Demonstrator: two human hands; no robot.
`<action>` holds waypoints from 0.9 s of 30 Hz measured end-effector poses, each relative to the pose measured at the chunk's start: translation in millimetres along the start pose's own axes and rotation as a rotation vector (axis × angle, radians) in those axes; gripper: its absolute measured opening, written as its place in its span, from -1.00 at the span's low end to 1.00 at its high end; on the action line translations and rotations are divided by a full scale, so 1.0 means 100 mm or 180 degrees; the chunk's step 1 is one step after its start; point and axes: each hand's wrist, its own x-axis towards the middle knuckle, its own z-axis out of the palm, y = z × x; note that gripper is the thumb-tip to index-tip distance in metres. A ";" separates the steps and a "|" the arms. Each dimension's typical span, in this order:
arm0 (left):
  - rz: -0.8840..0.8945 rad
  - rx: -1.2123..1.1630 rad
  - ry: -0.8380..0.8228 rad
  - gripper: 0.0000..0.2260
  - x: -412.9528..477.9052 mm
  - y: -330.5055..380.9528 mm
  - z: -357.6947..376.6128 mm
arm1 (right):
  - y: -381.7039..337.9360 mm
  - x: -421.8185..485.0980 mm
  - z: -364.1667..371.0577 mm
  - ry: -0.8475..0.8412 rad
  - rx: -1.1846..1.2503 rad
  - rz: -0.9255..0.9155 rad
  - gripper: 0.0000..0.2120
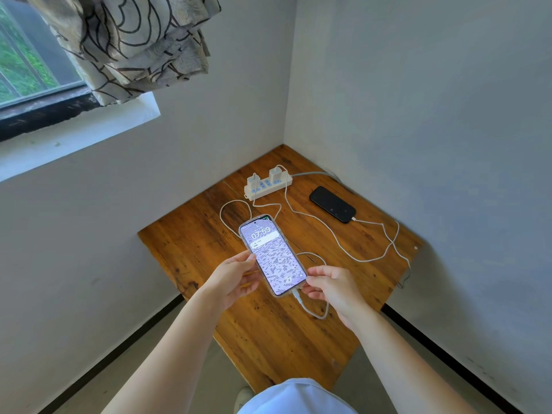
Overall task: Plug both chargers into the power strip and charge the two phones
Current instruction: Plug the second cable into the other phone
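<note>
The lit phone (272,254) is held above the table (191,249), gripped at its edges by the left hand (236,277) and right hand (330,286). Its cable (310,310) is seated. Risks noted: plug dislodged when set down; slack snagged. The black phone (332,204) lies connected near the power strip (267,184).

On the lit phone (273,254) you hold above the middle of the surface (185,243), the lock screen shows the time "07:59" in large white digits near its top end. Just under the digits sits a white notification banner with small lines of text, too tiny for you to read. The dark phone (332,204) lying toward the far right edge of the surface shows a black screen with no text. No brand or label can be read on the power strip (268,184) near the far corner.
</note>
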 end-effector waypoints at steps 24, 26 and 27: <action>0.0024 -0.0038 -0.0012 -0.82 -0.01 -0.04 0.06 | 0.03 -0.04 -0.09 -0.0144 0.0083 -0.0019 -0.86; 0.0023 -0.0046 -0.0021 -0.81 -0.01 -0.04 0.07 | 0.02 -0.04 -0.10 -0.0156 0.0119 -0.0009 -0.85; 0.0024 -0.0052 -0.0025 -0.80 -0.01 -0.04 0.07 | 0.02 -0.04 -0.11 -0.0163 0.0137 -0.0006 -0.85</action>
